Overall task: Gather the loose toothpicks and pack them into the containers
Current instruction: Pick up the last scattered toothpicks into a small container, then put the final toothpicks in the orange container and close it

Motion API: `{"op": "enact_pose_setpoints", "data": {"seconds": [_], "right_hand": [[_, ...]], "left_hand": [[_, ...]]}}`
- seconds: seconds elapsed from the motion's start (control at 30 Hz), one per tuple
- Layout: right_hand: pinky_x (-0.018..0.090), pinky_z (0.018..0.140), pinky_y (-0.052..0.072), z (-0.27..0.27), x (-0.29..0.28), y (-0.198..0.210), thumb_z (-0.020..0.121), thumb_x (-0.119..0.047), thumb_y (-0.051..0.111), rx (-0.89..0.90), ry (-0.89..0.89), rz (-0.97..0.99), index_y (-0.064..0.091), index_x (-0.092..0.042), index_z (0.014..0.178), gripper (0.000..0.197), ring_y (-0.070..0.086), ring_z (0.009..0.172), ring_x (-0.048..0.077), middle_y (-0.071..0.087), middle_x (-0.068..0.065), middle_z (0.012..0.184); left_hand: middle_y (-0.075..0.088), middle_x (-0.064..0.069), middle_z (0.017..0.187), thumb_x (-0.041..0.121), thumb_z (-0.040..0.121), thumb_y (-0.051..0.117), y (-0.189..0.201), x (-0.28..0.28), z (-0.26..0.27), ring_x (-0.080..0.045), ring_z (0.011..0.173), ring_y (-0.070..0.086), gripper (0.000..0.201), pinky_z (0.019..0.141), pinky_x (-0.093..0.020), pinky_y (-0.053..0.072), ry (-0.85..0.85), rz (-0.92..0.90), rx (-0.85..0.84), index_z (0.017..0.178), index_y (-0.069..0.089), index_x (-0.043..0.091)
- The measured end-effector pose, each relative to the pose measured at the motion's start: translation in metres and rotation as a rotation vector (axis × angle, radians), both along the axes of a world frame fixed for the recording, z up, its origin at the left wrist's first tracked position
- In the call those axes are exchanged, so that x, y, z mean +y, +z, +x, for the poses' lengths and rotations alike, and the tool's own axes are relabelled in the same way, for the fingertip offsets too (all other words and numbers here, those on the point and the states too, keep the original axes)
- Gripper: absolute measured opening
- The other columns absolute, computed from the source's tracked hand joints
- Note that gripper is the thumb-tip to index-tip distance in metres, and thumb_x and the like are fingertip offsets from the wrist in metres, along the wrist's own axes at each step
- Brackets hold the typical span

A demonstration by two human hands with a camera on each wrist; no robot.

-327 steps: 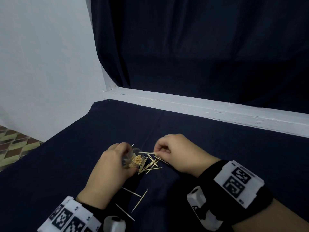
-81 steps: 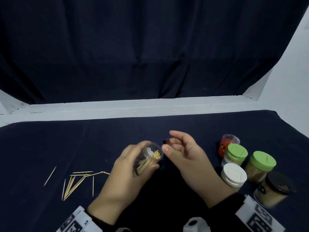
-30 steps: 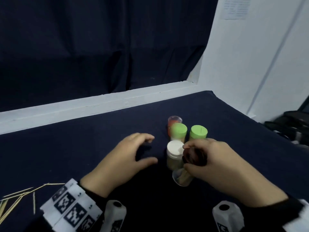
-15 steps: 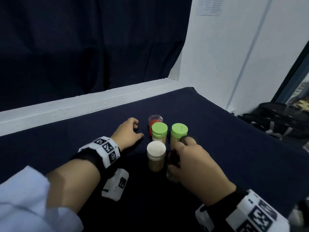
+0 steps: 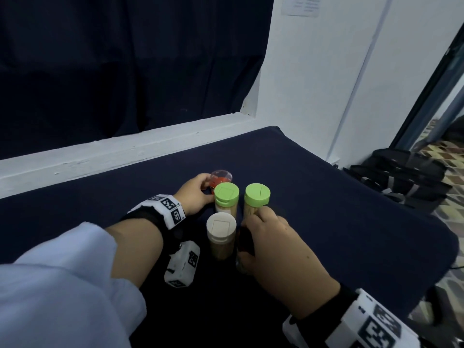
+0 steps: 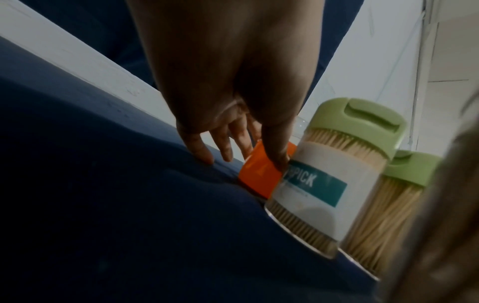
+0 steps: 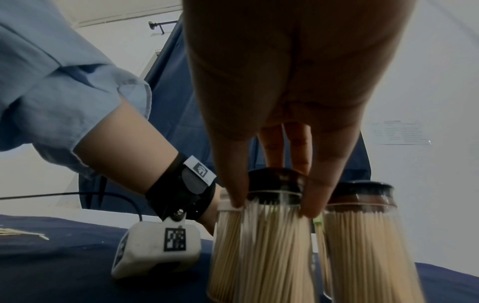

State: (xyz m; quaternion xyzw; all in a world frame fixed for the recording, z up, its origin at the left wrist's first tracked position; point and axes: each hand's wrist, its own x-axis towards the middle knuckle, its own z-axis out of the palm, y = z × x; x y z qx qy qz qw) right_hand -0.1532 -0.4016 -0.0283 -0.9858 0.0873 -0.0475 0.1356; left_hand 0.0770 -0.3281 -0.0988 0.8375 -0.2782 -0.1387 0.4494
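One filled jar (image 7: 272, 235), right hand (image 5: 281, 257) pinching its black lid, had joined the group; the left hand (image 5: 194, 194) now gripped the orange jar (image 5: 218, 181).

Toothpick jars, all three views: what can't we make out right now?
- Head view: the black-lidded jar is almost wholly covered by the right hand.
- Head view: the red container is half hidden by the left hand and a green-lidded jar; its contents are unreadable.
- Left wrist: the jar label is cut off by the thumb.
- Right wrist: a second dark-lidded jar is blurred.
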Motion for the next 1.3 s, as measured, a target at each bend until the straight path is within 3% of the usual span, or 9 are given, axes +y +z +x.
{"op": "enact_pose_setpoints", "data": {"seconds": [0.2, 0.33, 0.43, 0.67, 0.77, 0.87, 1.0, 1.2, 1.3], "right_hand": [[0.022, 0.081, 0.041, -0.005, 0.001, 0.000, 0.087, -0.046, 0.056, -0.046, -0.007, -0.092, 0.044, -0.028, 0.118, 0.038, 0.041, 0.102, 0.011, 0.039, -0.009, 0.112], [0.026, 0.074, 0.033, -0.002, 0.004, 0.012, 0.077, -0.062, 0.056, -0.142, 0.001, -0.161, 0.054, -0.026, 0.105, 0.045, 0.040, 0.090, 0.012, 0.041, -0.009, 0.096], [0.023, 0.076, 0.036, 0.009, 0.024, 0.030, 0.080, -0.064, 0.049, -0.232, 0.053, 0.041, 0.053, -0.030, 0.108, 0.045, 0.043, 0.091, 0.007, 0.044, -0.014, 0.097], [0.020, 0.077, 0.044, 0.053, 0.087, 0.034, 0.075, -0.057, 0.065, -0.152, 0.099, 0.780, 0.037, -0.033, 0.138, 0.073, 0.057, 0.090, 0.005, 0.058, -0.011, 0.102], [0.023, 0.072, 0.050, 0.067, 0.107, 0.027, 0.075, -0.046, 0.071, -0.219, 0.174, 0.839, 0.056, -0.035, 0.111, 0.041, 0.059, 0.074, 0.007, 0.061, -0.010, 0.085], [0.021, 0.081, 0.049, 0.073, 0.121, 0.019, 0.077, -0.034, 0.072, -0.205, 0.328, 0.830, 0.056, -0.047, 0.086, 0.022, 0.060, 0.086, 0.007, 0.059, -0.013, 0.095], [0.017, 0.083, 0.048, 0.077, 0.133, 0.011, 0.078, -0.025, 0.072, -0.151, 0.443, 0.876, 0.061, -0.037, 0.103, 0.030, 0.059, 0.092, 0.004, 0.056, -0.014, 0.105], [0.018, 0.078, 0.049, 0.087, 0.136, 0.004, 0.083, -0.005, 0.069, -0.115, 0.632, 1.074, 0.059, -0.032, 0.112, 0.041, 0.065, 0.089, 0.007, 0.058, -0.005, 0.113], [0.004, 0.085, 0.038, 0.100, 0.128, -0.004, 0.084, -0.014, 0.068, -0.173, 0.611, 0.727, 0.055, -0.035, 0.119, 0.043, 0.053, 0.099, -0.005, 0.046, -0.017, 0.115]], "left_hand": [[0.059, -0.004, 0.109, 0.007, 0.075, 0.077, 0.006, 0.026, -0.012, -0.010, 0.092, 0.058, 0.047, 0.074, -0.013, 0.046, 0.170, -0.187, 0.075, 0.112, 0.048, 0.009], [0.061, -0.001, 0.102, 0.008, 0.071, 0.080, 0.023, 0.068, -0.033, -0.010, 0.089, 0.060, 0.045, 0.076, -0.015, 0.048, 0.254, -0.292, 0.041, 0.105, 0.050, 0.013], [0.063, 0.005, 0.098, 0.005, 0.065, 0.084, 0.042, 0.105, -0.059, -0.004, 0.087, 0.062, 0.048, 0.077, -0.017, 0.050, 0.277, -0.348, -0.058, 0.100, 0.054, 0.019], [0.058, 0.018, 0.104, 0.013, 0.059, 0.087, 0.072, 0.176, -0.125, 0.002, 0.100, 0.056, 0.055, 0.084, -0.015, 0.046, 0.345, -0.199, -0.472, 0.099, 0.058, 0.038], [0.056, 0.021, 0.107, 0.026, 0.060, 0.087, 0.071, 0.197, -0.140, 0.004, 0.103, 0.054, 0.053, 0.087, -0.010, 0.042, 0.366, -0.099, -0.562, 0.106, 0.063, 0.031], [0.061, 0.019, 0.105, 0.036, 0.062, 0.083, 0.067, 0.217, -0.149, 0.002, 0.101, 0.057, 0.050, 0.085, -0.015, 0.047, 0.391, -0.079, -0.511, 0.107, 0.064, 0.029], [0.065, 0.019, 0.099, 0.036, 0.059, 0.083, 0.066, 0.237, -0.154, -0.002, 0.094, 0.062, 0.044, 0.080, -0.022, 0.052, 0.420, -0.092, -0.423, 0.100, 0.065, 0.035], [0.072, 0.009, 0.087, 0.037, 0.053, 0.083, 0.051, 0.257, -0.154, -0.006, 0.079, 0.069, 0.043, 0.071, -0.021, 0.054, 0.521, -0.232, -0.221, 0.091, 0.069, 0.025], [0.072, 0.009, 0.090, 0.030, 0.050, 0.083, 0.043, 0.268, -0.156, -0.007, 0.082, 0.069, 0.046, 0.070, -0.018, 0.054, 0.586, -0.270, -0.203, 0.093, 0.068, 0.023]]}}
